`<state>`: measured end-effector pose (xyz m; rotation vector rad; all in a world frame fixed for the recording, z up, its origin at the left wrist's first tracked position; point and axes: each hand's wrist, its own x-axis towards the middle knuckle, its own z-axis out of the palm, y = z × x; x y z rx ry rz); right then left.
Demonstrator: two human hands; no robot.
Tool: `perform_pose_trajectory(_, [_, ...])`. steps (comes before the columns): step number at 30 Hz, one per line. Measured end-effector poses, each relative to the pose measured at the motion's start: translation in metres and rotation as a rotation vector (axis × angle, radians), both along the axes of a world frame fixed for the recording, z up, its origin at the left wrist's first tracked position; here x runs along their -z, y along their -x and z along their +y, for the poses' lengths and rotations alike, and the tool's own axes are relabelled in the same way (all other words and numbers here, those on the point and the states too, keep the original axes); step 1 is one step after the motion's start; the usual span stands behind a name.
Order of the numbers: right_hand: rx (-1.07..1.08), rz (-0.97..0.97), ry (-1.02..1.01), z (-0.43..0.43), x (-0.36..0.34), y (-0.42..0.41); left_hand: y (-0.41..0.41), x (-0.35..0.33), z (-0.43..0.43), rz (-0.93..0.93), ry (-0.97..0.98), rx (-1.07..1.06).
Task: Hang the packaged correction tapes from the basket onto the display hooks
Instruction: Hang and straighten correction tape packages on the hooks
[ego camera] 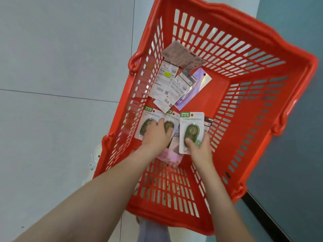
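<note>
The right hand (198,145) pinched the lower end of a packaged correction tape (191,126), thumb on its front, fingers curled behind; the card ran lengthwise up the frame near the centre, green header uppermost; the left hand (154,135) lay with bent fingers over two more packs (148,117) lying flat, headers up-frame, by the left wall of the red basket (262,95); whether it gripped them could not be told; other cards (167,81) lay higher up.

The slotted plastic shopping basket (227,70) is bright red. The carded correction tape packs (191,126) are white with green tapes and green labels. One glossy pack (197,84) is lilac. The tiled floor (61,67) is pale grey.
</note>
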<state>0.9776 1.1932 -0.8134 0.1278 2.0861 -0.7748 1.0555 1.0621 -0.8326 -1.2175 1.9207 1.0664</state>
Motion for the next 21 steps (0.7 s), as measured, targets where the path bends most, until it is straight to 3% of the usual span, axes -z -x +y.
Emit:
perform_pose_trajectory(2, [-0.031, 0.032, -0.107, 0.007, 0.026, 0.002, -0.005, 0.020, 0.013, -0.100, 0.182, 0.319])
perform_pose_trajectory(4, [-0.087, 0.051, -0.258, 0.004, 0.043, -0.001, -0.006, 0.041, 0.033, -0.080, 0.296, 0.499])
perform_pose_trajectory(8, [-0.424, 0.376, -0.418, -0.009, 0.046, -0.020, -0.012, 0.066, 0.044, -0.019, 0.429, 0.552])
perform_pose_trajectory(11, [-0.562, 0.396, -0.479, -0.010, 0.050, -0.028, -0.013, 0.062, 0.034, -0.013, 0.528, 0.588])
perform_pose_trajectory(16, [-0.446, 0.266, -0.411, -0.013, 0.014, -0.004, -0.005, 0.020, 0.016, 0.097, 0.519, 0.600])
perform_pose_trajectory(21, [-0.237, 0.298, -0.333, -0.023, -0.096, 0.010, 0.017, -0.082, -0.013, 0.298, 0.557, 0.592])
